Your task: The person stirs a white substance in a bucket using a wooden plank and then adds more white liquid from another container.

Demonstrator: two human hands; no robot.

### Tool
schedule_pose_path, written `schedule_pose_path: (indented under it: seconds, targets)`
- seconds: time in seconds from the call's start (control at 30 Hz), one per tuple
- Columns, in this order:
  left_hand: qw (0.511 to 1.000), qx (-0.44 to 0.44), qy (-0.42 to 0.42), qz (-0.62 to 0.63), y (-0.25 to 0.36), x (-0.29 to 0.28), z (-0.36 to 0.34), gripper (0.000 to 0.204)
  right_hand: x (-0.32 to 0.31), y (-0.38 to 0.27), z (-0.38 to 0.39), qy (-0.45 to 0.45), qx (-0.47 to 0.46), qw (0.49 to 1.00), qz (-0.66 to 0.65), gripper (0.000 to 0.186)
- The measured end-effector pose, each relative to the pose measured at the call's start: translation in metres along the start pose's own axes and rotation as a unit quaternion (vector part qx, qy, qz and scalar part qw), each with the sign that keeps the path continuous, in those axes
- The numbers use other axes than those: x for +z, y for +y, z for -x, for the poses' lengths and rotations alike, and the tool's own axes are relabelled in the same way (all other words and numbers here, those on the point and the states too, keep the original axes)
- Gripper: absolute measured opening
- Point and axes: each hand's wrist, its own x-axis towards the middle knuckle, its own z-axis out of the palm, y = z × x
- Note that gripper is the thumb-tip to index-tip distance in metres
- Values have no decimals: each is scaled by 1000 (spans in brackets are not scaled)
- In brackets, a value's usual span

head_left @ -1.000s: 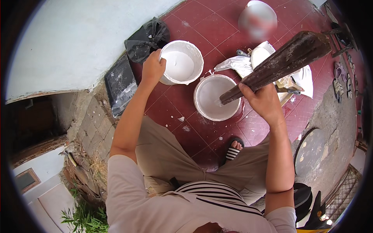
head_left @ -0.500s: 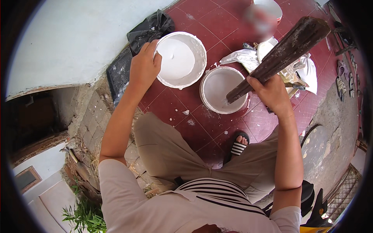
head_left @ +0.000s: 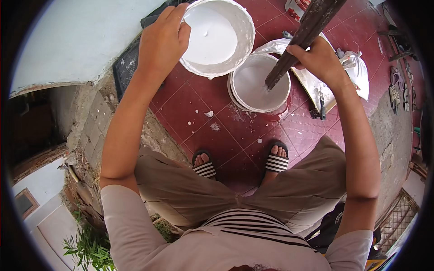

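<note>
Left hand (head_left: 163, 40) around rim of bucket (head_left: 246, 38) — right hand (head_left: 321, 62) round dark plank (head_left: 313, 22), top beyond view

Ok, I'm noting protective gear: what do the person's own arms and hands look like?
The left hand and right hand are both bare, with no gloves, watch or bracelet in sight. The left sleeve and right sleeve are short, plain and pale greyish-beige.

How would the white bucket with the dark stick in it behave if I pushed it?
This bucket is probably heavy, with pale liquid apparently inside. Standing upright on smooth-looking tiles, it might slide rather than roll. Its open top could allow sloshing.
</note>
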Motion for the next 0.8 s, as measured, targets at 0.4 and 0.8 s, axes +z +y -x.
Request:
schedule_pose_path:
  seconds: [0.4, 0.8]
  targets:
    - [991, 99, 78, -52, 26, 16, 0, 36, 7, 3, 18, 51, -41, 997, -41, 33]
    - [985, 136, 86, -70, 37, 25, 5, 38, 3, 12, 22, 27, -27, 997, -67, 33]
